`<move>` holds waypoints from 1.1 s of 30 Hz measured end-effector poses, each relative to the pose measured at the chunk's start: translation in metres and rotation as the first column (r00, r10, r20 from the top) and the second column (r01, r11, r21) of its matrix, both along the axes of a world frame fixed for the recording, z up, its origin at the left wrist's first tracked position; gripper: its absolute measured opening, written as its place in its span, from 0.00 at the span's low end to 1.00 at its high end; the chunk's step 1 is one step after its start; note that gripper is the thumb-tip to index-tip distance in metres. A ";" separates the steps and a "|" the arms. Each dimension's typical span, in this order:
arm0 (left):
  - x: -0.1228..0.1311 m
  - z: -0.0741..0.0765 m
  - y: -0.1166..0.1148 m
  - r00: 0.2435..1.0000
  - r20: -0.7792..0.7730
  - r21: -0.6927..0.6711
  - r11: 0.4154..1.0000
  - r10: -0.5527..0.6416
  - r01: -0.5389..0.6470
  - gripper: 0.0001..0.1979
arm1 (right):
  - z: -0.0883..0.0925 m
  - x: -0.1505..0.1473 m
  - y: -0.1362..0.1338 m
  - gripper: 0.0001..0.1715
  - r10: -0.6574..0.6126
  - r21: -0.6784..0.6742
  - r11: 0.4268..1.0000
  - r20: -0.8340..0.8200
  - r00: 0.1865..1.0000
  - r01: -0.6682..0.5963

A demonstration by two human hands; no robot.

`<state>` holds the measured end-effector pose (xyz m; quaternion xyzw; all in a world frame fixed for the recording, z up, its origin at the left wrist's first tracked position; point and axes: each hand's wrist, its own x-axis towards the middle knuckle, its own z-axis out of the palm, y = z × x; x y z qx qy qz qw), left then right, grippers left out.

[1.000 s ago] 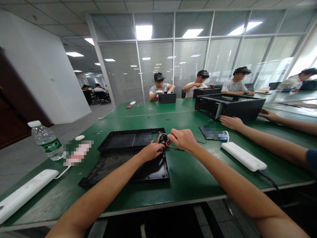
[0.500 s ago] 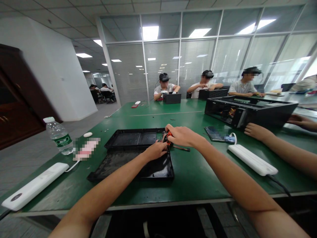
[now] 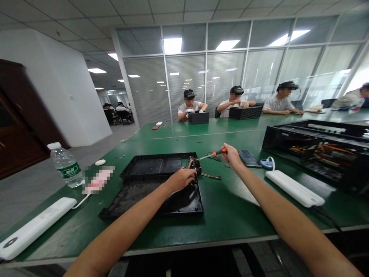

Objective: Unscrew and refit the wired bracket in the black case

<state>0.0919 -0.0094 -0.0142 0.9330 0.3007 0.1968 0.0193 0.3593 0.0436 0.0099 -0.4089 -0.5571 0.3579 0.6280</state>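
My left hand point(image 3: 181, 180) is closed on a small dark part with wires point(image 3: 195, 165), at the right end of a black plastic casing point(image 3: 144, 194). My right hand point(image 3: 231, 156) grips the handle of an orange and black screwdriver point(image 3: 217, 152), held nearly level with its shaft pointing left. The screwdriver's tip is near the upper right of the wired part; whether it touches is too small to tell. A loose cable point(image 3: 211, 176) runs right from the part onto the green table point(image 3: 230, 215).
A water bottle point(image 3: 65, 165) and a white power strip point(image 3: 37, 227) stand at the left. On the right are a phone point(image 3: 249, 158), another power strip point(image 3: 294, 187) and an open black computer case point(image 3: 311, 150). Several people sit across the table.
My right hand has moved right, away from the wired part, with the screwdriver now in plain view. The computer case at right has been turned and shifted right; the neighbour's hands are gone from view.
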 end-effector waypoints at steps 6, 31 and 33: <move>-0.007 0.003 0.000 0.976 -0.160 -0.026 0.989 -0.151 0.149 0.05 | -0.014 -0.004 0.012 0.15 0.018 -0.099 0.994 -0.328 0.945 -0.054; -0.117 0.016 0.062 0.941 -0.311 -0.023 0.988 0.137 -0.151 0.16 | -0.035 -0.091 -0.171 0.07 -0.084 0.084 0.819 0.996 0.027 -0.567; -0.113 0.016 0.063 0.935 -0.328 -0.016 0.989 0.137 -0.150 0.14 | -0.041 -0.087 -0.176 0.09 -0.106 0.098 0.803 0.994 0.022 -0.588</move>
